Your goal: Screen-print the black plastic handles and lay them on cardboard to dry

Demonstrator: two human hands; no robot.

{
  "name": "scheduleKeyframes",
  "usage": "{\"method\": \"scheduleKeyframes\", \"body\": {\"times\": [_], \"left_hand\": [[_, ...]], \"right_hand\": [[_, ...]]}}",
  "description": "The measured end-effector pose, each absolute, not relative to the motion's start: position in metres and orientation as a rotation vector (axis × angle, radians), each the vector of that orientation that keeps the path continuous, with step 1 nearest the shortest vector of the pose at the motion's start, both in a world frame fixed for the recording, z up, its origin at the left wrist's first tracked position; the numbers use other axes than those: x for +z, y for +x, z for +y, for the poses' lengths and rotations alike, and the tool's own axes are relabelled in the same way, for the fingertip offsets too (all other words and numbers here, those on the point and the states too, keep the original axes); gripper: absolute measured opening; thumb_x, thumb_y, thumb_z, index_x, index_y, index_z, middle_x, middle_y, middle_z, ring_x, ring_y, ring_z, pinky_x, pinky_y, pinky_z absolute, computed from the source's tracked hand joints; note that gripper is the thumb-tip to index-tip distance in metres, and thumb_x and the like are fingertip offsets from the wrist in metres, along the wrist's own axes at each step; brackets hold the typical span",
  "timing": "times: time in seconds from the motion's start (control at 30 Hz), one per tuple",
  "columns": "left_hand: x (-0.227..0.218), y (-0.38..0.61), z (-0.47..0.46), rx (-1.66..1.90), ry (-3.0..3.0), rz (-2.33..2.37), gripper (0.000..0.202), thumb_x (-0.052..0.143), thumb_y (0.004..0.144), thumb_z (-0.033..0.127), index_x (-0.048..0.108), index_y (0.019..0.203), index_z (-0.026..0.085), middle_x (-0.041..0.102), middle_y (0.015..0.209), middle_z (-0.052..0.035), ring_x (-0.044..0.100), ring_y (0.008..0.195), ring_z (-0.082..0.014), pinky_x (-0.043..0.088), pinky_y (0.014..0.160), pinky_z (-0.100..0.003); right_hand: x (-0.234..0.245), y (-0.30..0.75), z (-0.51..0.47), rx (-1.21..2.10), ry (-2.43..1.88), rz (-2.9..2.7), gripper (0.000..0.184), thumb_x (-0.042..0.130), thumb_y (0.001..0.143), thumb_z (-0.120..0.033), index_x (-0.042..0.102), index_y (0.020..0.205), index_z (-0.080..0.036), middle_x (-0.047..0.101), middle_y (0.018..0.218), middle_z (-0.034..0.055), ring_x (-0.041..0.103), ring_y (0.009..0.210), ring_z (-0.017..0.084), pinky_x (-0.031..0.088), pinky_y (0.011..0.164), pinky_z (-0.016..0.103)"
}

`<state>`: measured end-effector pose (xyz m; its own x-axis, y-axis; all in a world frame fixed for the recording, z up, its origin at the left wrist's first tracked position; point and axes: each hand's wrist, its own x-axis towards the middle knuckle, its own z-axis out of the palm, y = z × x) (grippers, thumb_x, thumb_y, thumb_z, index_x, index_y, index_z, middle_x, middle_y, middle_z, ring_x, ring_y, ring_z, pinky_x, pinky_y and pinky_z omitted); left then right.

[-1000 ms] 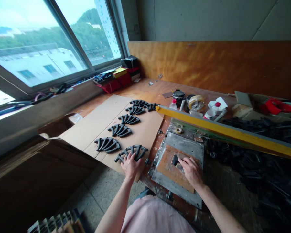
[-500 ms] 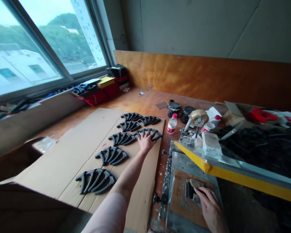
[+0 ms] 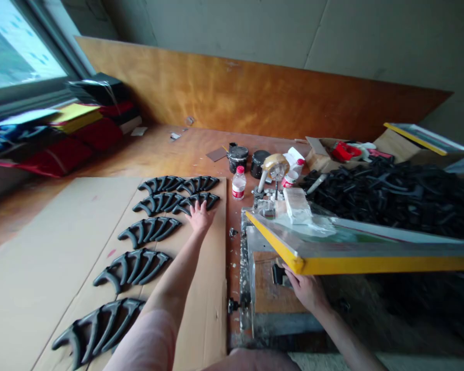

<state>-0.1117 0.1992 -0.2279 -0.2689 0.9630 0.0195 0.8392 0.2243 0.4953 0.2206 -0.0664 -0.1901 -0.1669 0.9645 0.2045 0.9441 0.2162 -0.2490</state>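
My left hand (image 3: 201, 217) reaches over a large cardboard sheet (image 3: 206, 304), fingers spread, at the near edge of a curved, ribbed black plastic part (image 3: 181, 205). Similar black parts lie in rows beside it, such as one close to me (image 3: 100, 330). On the right, my right hand (image 3: 307, 289) is at a small black piece (image 3: 279, 274) on a brown wooden board (image 3: 265, 296). Its fingers are bent together against that piece, their tips partly hidden. Above this hand, a yellow-edged screen frame (image 3: 332, 265) is tilted up.
Behind the frame stand a red-capped bottle (image 3: 238, 184), black tubs (image 3: 237, 158) and a tape roll (image 3: 276, 167). A large heap of black parts (image 3: 402, 193) fills the right side. Folded red and yellow stacks (image 3: 77, 134) lie by the window. An upright wooden panel (image 3: 232, 98) runs along the back.
My view has swung right and closer to the bench. My left hand has drawn back from the ribbed black part, its fingers now spread. My right hand stays at the small black piece.
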Motion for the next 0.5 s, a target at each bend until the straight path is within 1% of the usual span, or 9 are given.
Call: {"method": "scheduleKeyframes", "body": {"times": [0.07, 0.1, 0.13, 0.2, 0.27, 0.33, 0.4, 0.47, 0.5], "left_hand": [[-0.210, -0.099, 0.182, 0.816, 1.644, 2.035, 0.053, 0.061, 0.083, 0.042, 0.059, 0.129, 0.017, 0.046, 0.147, -0.0176, 0.036, 0.138, -0.0351, 0.024, 0.113, -0.055], [-0.197, -0.092, 0.172, 0.928, 1.598, 1.905, 0.049, 0.061, 0.083, 0.041, 0.062, 0.124, 0.015, 0.052, 0.141, -0.0182, 0.044, 0.132, -0.0328, 0.030, 0.111, -0.050], [-0.181, -0.085, 0.161, 1.018, 1.554, 1.776, 0.047, 0.060, 0.084, 0.042, 0.064, 0.121, 0.014, 0.059, 0.132, -0.0175, 0.052, 0.125, -0.0301, 0.036, 0.108, -0.045], [-0.143, -0.068, 0.137, 1.138, 1.467, 1.547, 0.050, 0.057, 0.085, 0.048, 0.063, 0.121, 0.015, 0.069, 0.113, -0.0133, 0.063, 0.105, -0.0247, 0.047, 0.095, -0.038], [-0.101, -0.050, 0.109, 1.219, 1.400, 1.381, 0.053, 0.055, 0.085, 0.053, 0.063, 0.120, 0.015, 0.071, 0.091, -0.0073, 0.065, 0.083, -0.0185, 0.052, 0.081, -0.032], [-0.064, -0.032, 0.081, 1.297, 1.333, 1.213, 0.048, 0.054, 0.085, 0.054, 0.067, 0.110, 0.015, 0.064, 0.069, -0.0006, 0.058, 0.062, -0.0127, 0.051, 0.069, -0.027], [-0.037, -0.016, 0.055, 1.357, 1.295, 1.088, 0.041, 0.052, 0.087, 0.052, 0.070, 0.090, 0.016, 0.051, 0.052, 0.0038, 0.047, 0.049, -0.0098, 0.049, 0.062, -0.024], [-0.023, -0.005, 0.033, 1.399, 1.278, 1.063, 0.042, 0.051, 0.088, 0.052, 0.067, 0.074, 0.016, 0.044, 0.046, 0.0045, 0.042, 0.045, -0.0094, 0.048, 0.058, -0.024], [-0.021, -0.002, 0.022, 1.415, 1.256, 1.080, 0.043, 0.050, 0.087, 0.053, 0.067, 0.073, 0.016, 0.046, 0.047, 0.0036, 0.044, 0.046, -0.0099, 0.047, 0.057, -0.024]], "right_hand": [[-0.183, 0.217, -0.058, 0.199, -1.729, -2.317, 0.036, 0.045, 0.097, -0.035, 0.061, 0.128, -0.029, 0.071, 0.111, 0.0081, 0.065, 0.102, 0.023, 0.050, 0.093, 0.039], [-0.181, 0.216, -0.054, 0.248, -1.649, -2.419, 0.044, 0.049, 0.095, -0.040, 0.053, 0.137, -0.027, 0.065, 0.125, 0.0094, 0.059, 0.116, 0.024, 0.046, 0.101, 0.043], [-0.180, 0.215, -0.050, 0.291, -1.548, -2.526, 0.056, 0.052, 0.092, -0.046, 0.044, 0.144, -0.025, 0.055, 0.139, 0.0104, 0.049, 0.129, 0.026, 0.038, 0.108, 0.047], [-0.182, 0.215, -0.049, 0.361, -1.344, -2.698, 0.076, 0.056, 0.088, -0.055, 0.029, 0.151, -0.021, 0.035, 0.154, 0.0110, 0.028, 0.144, 0.027, 0.023, 0.117, 0.052], [-0.186, 0.217, -0.055, 0.414, -1.207, -2.776, 0.082, 0.058, 0.086, -0.057, 0.026, 0.151, -0.019, 0.026, 0.157, 0.0111, 0.019, 0.147, 0.026, 0.017, 0.119, 0.053], [-0.187, 0.222, -0.066, 0.461, -1.084, -2.791, 0.081, 0.058, 0.085, -0.057, 0.029, 0.150, -0.018, 0.029, 0.156, 0.0115, 0.020, 0.146, 0.026, 0.018, 0.119, 0.053], [-0.184, 0.231, -0.079, 0.501, -0.950, -2.749, 0.073, 0.058, 0.086, -0.055, 0.039, 0.146, -0.018, 0.041, 0.150, 0.0112, 0.031, 0.142, 0.024, 0.023, 0.119, 0.050], [-0.176, 0.247, -0.088, 0.487, -0.892, -2.653, 0.055, 0.058, 0.089, -0.048, 0.052, 0.137, -0.020, 0.054, 0.140, 0.0094, 0.044, 0.135, 0.021, 0.029, 0.117, 0.047], [-0.170, 0.258, -0.090, 0.435, -0.921, -2.588, 0.044, 0.058, 0.091, -0.042, 0.059, 0.130, -0.021, 0.060, 0.133, 0.0082, 0.051, 0.129, 0.020, 0.034, 0.115, 0.044]]}}
